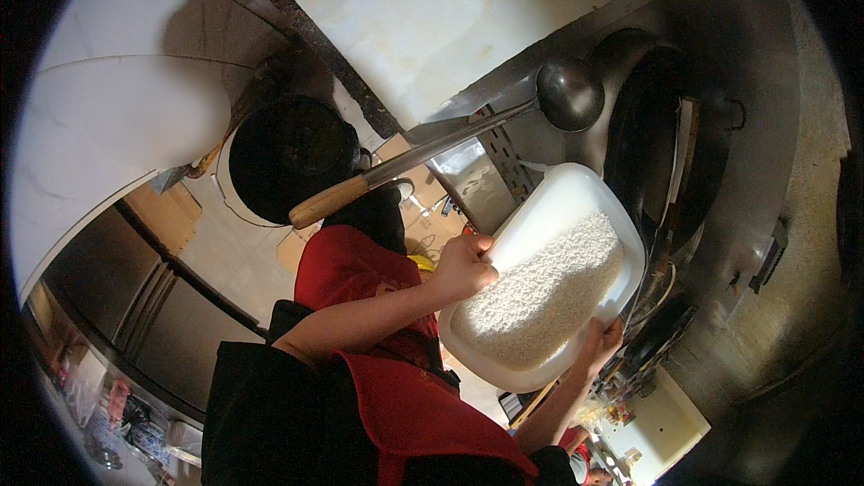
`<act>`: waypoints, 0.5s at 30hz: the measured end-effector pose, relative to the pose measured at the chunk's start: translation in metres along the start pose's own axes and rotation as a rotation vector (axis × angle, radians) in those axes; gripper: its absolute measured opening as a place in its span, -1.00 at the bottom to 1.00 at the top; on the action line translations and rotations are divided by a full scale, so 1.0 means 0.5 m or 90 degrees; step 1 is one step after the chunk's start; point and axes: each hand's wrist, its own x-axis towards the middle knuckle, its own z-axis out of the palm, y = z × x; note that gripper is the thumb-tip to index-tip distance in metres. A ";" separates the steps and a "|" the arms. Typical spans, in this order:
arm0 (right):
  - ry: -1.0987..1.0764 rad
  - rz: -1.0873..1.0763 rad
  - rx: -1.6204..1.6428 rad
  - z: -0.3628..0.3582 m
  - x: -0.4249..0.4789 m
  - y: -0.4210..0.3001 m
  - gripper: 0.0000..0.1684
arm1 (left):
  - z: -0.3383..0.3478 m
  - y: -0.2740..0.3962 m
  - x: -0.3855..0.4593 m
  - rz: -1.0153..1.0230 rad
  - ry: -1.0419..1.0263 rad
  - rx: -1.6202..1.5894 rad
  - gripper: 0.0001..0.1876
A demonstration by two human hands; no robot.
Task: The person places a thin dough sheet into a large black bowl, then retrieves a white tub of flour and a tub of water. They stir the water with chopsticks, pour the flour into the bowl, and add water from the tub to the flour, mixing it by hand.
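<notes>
In front of me both hands hold up a white plastic tub (580,192), tilted. A bed of small white grains (540,290), resembling uncooked rice, covers much of its bottom. My left hand (466,266) grips the tub's near left rim, thumb on the inner side. On the opposite long side, my right hand (602,344) holds the rim with the thumb on top and the fingers mostly out of sight beneath. Beyond the tub, a ladle (570,94) with a metal bowl and wooden handle lies across the steel range edge, its handle jutting over the floor.
A large dark wok (634,128) sits in the steel range (763,81) at right. On the left stands a round pot (290,155) with a black inside. Pale tiled surface (405,27) spans the top. Another person's red clothing (577,442) shows at lower right.
</notes>
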 end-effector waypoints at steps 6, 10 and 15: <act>0.006 0.011 0.013 -0.003 0.000 0.011 -0.79 | -0.003 0.003 -0.002 0.001 -0.001 -0.029 -0.81; 0.000 -0.002 0.031 -0.006 0.001 0.020 -0.76 | -0.004 -0.001 0.000 -0.003 0.004 -0.014 -0.80; 0.014 -0.002 0.028 -0.003 0.003 0.022 -0.77 | -0.013 0.010 0.001 -0.033 -0.033 0.019 -0.78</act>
